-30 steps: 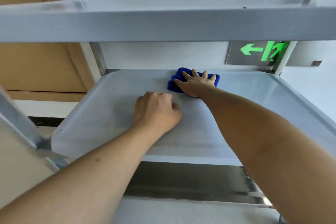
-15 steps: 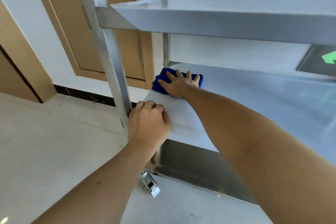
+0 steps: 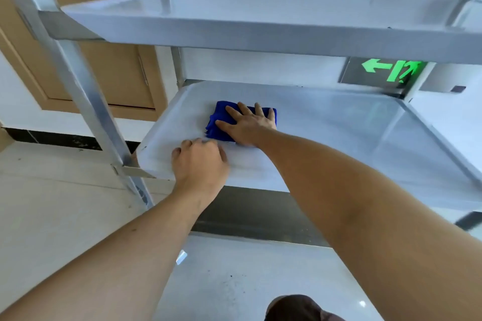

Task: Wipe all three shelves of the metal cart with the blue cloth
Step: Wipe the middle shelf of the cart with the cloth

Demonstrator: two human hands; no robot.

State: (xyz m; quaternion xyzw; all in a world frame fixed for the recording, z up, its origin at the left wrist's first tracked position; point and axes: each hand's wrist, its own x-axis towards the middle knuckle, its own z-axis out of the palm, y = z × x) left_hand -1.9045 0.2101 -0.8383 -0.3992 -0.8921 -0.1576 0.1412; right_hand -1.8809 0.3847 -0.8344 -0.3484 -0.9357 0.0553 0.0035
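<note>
The metal cart has a top shelf [image 3: 234, 26] overhead, a middle shelf [image 3: 339, 143] in front of me and a bottom shelf [image 3: 234, 281] below. A folded blue cloth [image 3: 221, 117] lies on the left part of the middle shelf. My right hand [image 3: 247, 122] presses flat on the cloth, fingers spread. My left hand [image 3: 199, 164] rests as a loose fist on the near left of the same shelf, just in front of the cloth, holding nothing.
A slanted metal cart post [image 3: 78, 86] stands at the left. Behind it are a wooden door [image 3: 109, 60] and a white wall. A green exit sign [image 3: 388, 73] glows behind the cart. Pale floor tiles [image 3: 52, 203] lie at left.
My right hand has slid the cloth from the far left corner back toward the shelf's middle and nearer to me. My left fist moved in from the shelf's left front corner.
</note>
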